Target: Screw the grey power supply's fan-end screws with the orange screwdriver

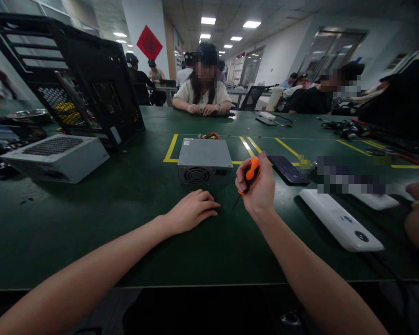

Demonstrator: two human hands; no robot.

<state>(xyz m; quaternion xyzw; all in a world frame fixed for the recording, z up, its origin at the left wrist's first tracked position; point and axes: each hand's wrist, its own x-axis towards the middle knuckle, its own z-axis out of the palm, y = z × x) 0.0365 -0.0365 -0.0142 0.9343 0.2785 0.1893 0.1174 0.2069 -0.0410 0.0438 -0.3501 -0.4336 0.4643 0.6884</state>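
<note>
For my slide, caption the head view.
Right hand grips a screwdriver; left hand rests near a grey power supply.

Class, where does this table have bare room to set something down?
Bare tabletop lies between the forearms, and between the left grey box and the middle grey box. Right of the right hand it is crowded: phone, white devices.

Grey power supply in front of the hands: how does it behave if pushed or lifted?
The grey power supply is likely stiff, given its flat, metal-looking walls. Probably heavy for its size: the fan grille and socket suggest dense internals. Sitting low and broad, it should slide before tipping; the wires behind would likely flop.
</note>
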